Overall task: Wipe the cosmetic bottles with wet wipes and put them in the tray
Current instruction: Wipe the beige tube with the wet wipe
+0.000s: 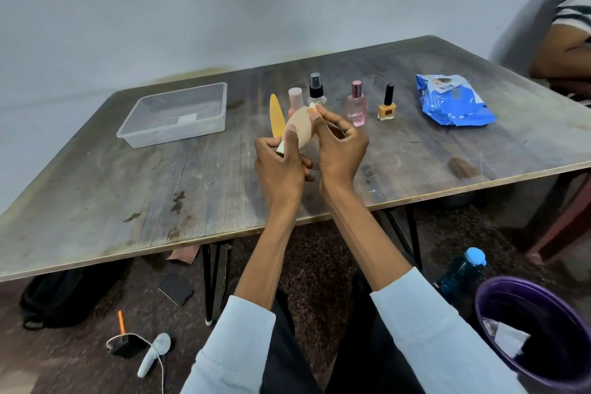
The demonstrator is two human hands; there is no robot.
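Here, the left hand [281, 166] grips the low, capped end of a smooth beige bottle [300, 129], with the thumb lying flat along its side. The right hand [340, 145] pinches the top tip of that bottle with its thumb and first finger; a small bit of white shows there, too small to tell what it is. The bottle is fat in the middle, thin at both ends, and tilted up above the table [134, 189].

Just behind the hands stand more small bottles in a row: a pink capped bottle [295, 98], a clear spray bottle [316, 91] with a black top, a pink glass perfume bottle [356, 105], and a yellow nail polish bottle [387, 104] with a tall black cap. A flat yellow leaf-shaped thing [277, 117] lies to the left of them.

Further left sits the tray [160, 134], a clear plastic box with round corners, well apart from the bottles. To the right lies a crinkly blue wipes pack [454, 105].

The table top is worn, scratched grey wood with a pale edge, and there is wide bare room near its front edge.
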